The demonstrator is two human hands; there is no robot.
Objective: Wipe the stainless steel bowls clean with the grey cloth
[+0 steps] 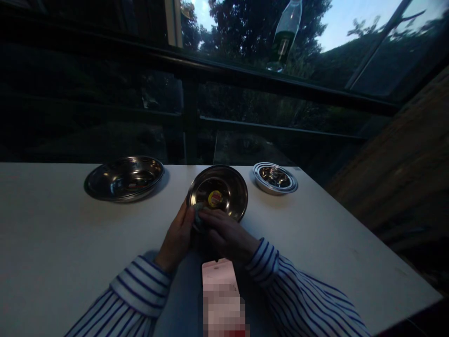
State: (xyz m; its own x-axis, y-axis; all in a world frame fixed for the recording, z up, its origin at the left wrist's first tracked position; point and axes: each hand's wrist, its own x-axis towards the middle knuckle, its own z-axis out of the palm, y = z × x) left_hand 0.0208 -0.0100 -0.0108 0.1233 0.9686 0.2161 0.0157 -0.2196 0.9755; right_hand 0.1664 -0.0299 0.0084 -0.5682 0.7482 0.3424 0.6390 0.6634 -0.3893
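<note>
A steel bowl [228, 185] stands tilted toward me at the middle of the white table [52, 243], with a round yellow and red sticker [215, 198] inside it. My left hand [177, 238] grips the bowl's near left rim. My right hand [226, 234] is closed on a small greyish thing [198, 213] pressed against the near rim; I cannot make out what it is. Both wrists wear blue-striped white sleeves.
A wide shallow steel dish [124, 179] sits at the back left of the table. A small steel dish [275, 178] sits at the back right. A pink tag [218, 274] hangs below my hands. A dark railing and window lie beyond the table's far edge.
</note>
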